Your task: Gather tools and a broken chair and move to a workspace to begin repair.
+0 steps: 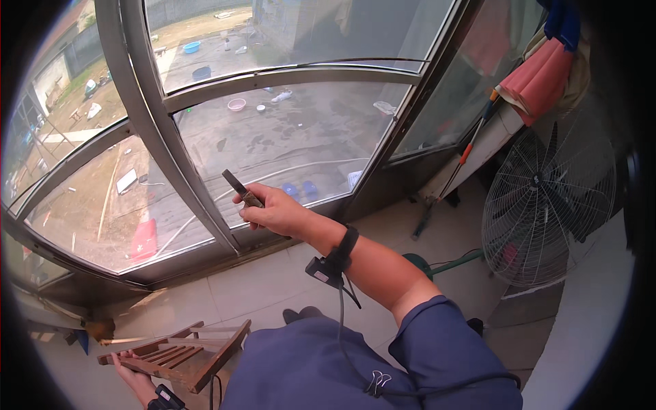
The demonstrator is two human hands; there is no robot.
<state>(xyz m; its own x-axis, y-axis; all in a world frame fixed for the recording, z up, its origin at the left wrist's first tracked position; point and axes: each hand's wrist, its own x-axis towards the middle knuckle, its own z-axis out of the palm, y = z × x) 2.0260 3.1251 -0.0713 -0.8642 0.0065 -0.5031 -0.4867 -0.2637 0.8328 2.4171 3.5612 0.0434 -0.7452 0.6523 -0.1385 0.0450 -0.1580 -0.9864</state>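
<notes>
My right hand point(272, 209) is stretched out in front of the glass of a metal-framed window wall. Its fingers are closed round a small dark flat tool point(236, 182), which points up and to the left; its exact kind cannot be made out. Down at the lower left, my left hand point(134, 375) grips the edge of a brown wooden slatted stool point(210, 361). The stool is tilted beside my body, and my arm hides part of that hand's grip.
A metal mullion point(172, 126) divides the panes, with a yard beyond. To the right stand a wire-caged fan point(535, 179) and a long-handled tool point(467, 152) near hanging red cloth point(540, 80). A cable point(342, 321) runs from my right wrist strap. Pale tiles point(266, 283) cover the floor.
</notes>
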